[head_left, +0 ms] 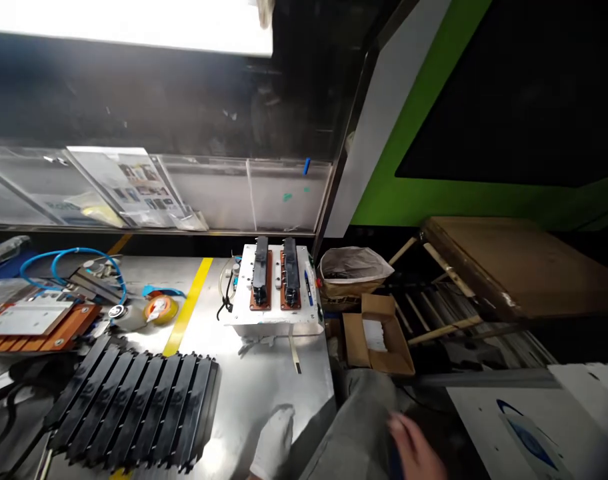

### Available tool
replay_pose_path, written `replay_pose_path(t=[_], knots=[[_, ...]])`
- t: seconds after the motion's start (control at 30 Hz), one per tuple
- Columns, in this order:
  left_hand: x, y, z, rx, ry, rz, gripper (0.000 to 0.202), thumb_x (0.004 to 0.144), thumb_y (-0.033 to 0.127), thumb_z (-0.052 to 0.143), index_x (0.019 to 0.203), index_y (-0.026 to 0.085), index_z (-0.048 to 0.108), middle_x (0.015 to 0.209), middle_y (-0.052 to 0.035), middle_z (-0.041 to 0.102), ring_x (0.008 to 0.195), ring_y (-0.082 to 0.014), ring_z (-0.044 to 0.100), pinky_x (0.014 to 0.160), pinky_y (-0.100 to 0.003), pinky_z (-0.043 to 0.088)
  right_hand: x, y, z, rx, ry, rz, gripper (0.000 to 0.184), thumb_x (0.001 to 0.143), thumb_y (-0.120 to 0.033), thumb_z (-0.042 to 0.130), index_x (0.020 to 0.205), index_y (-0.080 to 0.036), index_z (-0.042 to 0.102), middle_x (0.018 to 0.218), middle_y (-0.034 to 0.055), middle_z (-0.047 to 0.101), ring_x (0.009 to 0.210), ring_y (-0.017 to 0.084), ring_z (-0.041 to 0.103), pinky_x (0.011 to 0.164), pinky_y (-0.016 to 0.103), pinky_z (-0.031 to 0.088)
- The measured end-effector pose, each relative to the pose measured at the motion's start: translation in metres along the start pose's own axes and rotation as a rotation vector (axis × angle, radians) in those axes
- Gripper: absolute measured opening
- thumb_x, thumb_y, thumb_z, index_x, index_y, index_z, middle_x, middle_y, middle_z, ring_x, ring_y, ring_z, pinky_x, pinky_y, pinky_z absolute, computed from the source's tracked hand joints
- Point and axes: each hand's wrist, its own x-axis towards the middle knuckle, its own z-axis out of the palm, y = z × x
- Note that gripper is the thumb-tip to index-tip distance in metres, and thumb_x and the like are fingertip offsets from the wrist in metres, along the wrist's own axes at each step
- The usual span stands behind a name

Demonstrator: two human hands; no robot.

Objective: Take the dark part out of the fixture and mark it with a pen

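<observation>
Black ribbed strips [134, 407] are lying side by side in a row on the steel counter [264, 380], nearest to the left hand [274, 440]. That hand, in a white glove, is resting flat on the counter just beside the row's right end, fingers loosely together and holding nothing. The right hand [414, 447], bare and blurred, is hanging off the counter's edge; whether its fingers are curled I cannot tell. Each strip is running its long axis from the near edge up and away, tilting slightly right. They are probably stiff moulded plastic, light, best lifted by pinching one at its middle or both ends.
</observation>
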Motion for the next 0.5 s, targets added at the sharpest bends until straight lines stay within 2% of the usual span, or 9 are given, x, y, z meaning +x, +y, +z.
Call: replay_pose_path(t=[0.03, 0.07, 0.1, 0.13, 0.17, 0.2, 0.27, 0.37, 0.5], knots=[[-0.004, -0.006, 0.001, 0.043, -0.012, 0.065, 0.045, 0.098, 0.032, 0.028, 0.116, 0.025, 0.069, 0.125, -0.0158, 0.072, 0.120, -0.0294, 0.066, 0.110, -0.047, 0.052, 0.013, -0.017, 0.026, 0.011, -0.059, -0.055, 0.041, 0.093, -0.066, 0.047, 0.111, -0.040, 0.072, 0.122, 0.0092, 0.073, 0.118, 0.031, 0.067, 0.097, 0.045, 0.057], [-0.004, -0.009, 0.002, 0.088, -0.014, 0.111, 0.046, 0.098, 0.028, 0.027, 0.113, 0.025, 0.070, 0.117, -0.0155, 0.074, 0.113, -0.0293, 0.068, 0.104, -0.047, 0.055, 0.028, -0.036, 0.054, -0.021, -0.152, -0.156, 0.047, 0.098, -0.058, 0.039, 0.120, -0.030, 0.070, 0.129, 0.0119, 0.071, 0.123, 0.030, 0.064, 0.105, 0.044, 0.053], [-0.003, -0.011, 0.005, 0.125, 0.000, 0.145, 0.046, 0.098, 0.024, 0.026, 0.109, 0.025, 0.071, 0.111, -0.0153, 0.074, 0.107, -0.0295, 0.069, 0.099, -0.048, 0.057, 0.043, -0.057, 0.084, -0.112, -0.253, -0.236, 0.049, 0.100, -0.047, 0.036, 0.129, -0.023, 0.067, 0.134, 0.0130, 0.068, 0.126, 0.028, 0.063, 0.107, 0.040, 0.051], [-0.001, -0.012, 0.008, 0.149, 0.015, 0.178, 0.045, 0.096, 0.021, 0.027, 0.108, 0.025, 0.071, 0.108, -0.0154, 0.074, 0.103, -0.0299, 0.069, 0.096, -0.049, 0.058, 0.057, -0.078, 0.113, -0.244, -0.311, -0.256, 0.046, 0.100, -0.037, 0.037, 0.134, -0.020, 0.064, 0.137, 0.0120, 0.067, 0.127, 0.025, 0.062, 0.108, 0.034, 0.049], [0.002, -0.015, 0.011, 0.159, 0.018, 0.213, 0.043, 0.094, 0.018, 0.031, 0.107, 0.026, 0.071, 0.106, -0.0152, 0.073, 0.102, -0.0303, 0.068, 0.093, -0.049, 0.058, 0.069, -0.098, 0.140, -0.300, -0.306, -0.246, 0.043, 0.097, -0.031, 0.043, 0.132, -0.017, 0.065, 0.135, 0.0136, 0.067, 0.127, 0.026, 0.061, 0.109, 0.033, 0.047], [0.005, -0.019, 0.015, 0.162, 0.008, 0.247, 0.041, 0.089, 0.014, 0.036, 0.105, 0.028, 0.071, 0.103, -0.0145, 0.073, 0.100, -0.0306, 0.068, 0.090, -0.049, 0.059, 0.078, -0.114, 0.163, -0.346, -0.283, -0.228, 0.042, 0.096, -0.027, 0.046, 0.130, -0.013, 0.065, 0.132, 0.0180, 0.068, 0.126, 0.030, 0.061, 0.109, 0.036, 0.045], [0.011, -0.029, 0.022, 0.168, -0.038, 0.298, 0.043, 0.079, 0.010, 0.045, 0.105, 0.033, 0.071, 0.098, -0.0127, 0.072, 0.098, -0.0312, 0.067, 0.087, -0.049, 0.060, 0.091, -0.135, 0.199, -0.416, -0.216, -0.165, 0.040, 0.096, -0.024, 0.049, 0.128, -0.005, 0.064, 0.128, 0.0261, 0.066, 0.124, 0.037, 0.059, 0.107, 0.043, 0.044], [0.013, -0.042, 0.028, 0.196, -0.058, 0.322, 0.051, 0.074, 0.008, 0.048, 0.112, 0.035, 0.070, 0.103, -0.0144, 0.072, 0.101, -0.0329, 0.068, 0.089, -0.050, 0.061, 0.098, -0.135, 0.222, -0.458, -0.178, -0.100, 0.038, 0.097, -0.018, 0.046, 0.128, -0.002, 0.062, 0.127, 0.0302, 0.063, 0.122, 0.041, 0.056, 0.101, 0.045, 0.043], [0.006, -0.036, 0.027, 0.193, 0.011, 0.304, 0.045, 0.084, 0.010, 0.041, 0.112, 0.031, 0.069, 0.103, -0.0147, 0.073, 0.100, -0.0318, 0.068, 0.090, -0.050, 0.060, 0.096, -0.115, 0.216, -0.399, -0.293, -0.038, 0.036, 0.092, -0.005, 0.041, 0.121, -0.005, 0.062, 0.119, 0.0278, 0.068, 0.118, 0.036, 0.061, 0.097, 0.041, 0.043]])
